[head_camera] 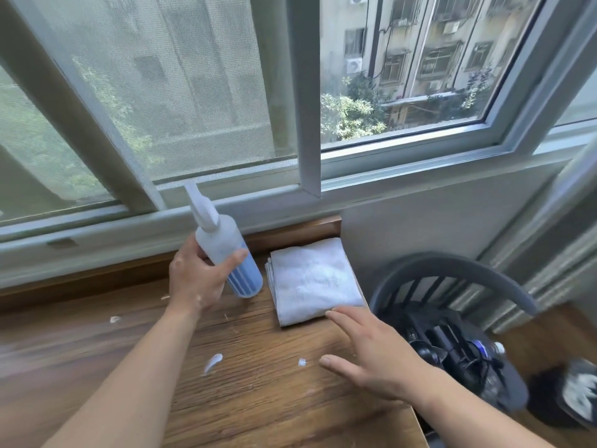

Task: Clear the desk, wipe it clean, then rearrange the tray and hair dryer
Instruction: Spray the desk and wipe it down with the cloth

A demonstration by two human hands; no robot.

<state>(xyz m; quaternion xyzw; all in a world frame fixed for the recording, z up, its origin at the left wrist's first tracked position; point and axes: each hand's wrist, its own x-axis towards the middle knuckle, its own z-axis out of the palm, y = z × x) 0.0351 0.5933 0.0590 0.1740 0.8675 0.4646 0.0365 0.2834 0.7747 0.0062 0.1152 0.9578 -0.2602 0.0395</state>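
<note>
My left hand [197, 279] grips a white and blue spray bottle [226, 250], tilted with its nozzle up and to the left, above the wooden desk [258, 399]. A folded white cloth [315, 281] lies at the desk's far right corner, just right of the bottle. My right hand [374, 354] hovers flat over the desk with fingers spread, its fingertips at the cloth's near edge. White smears and scraps [212, 363] dot the wood between my arms. No tray is in view.
A grey chair [452, 276] stands right of the desk, holding dark objects [452, 350] that I cannot identify. A window with a mesh screen [161, 92] runs along the desk's far side. A dark thing [575, 392] sits on the floor at far right.
</note>
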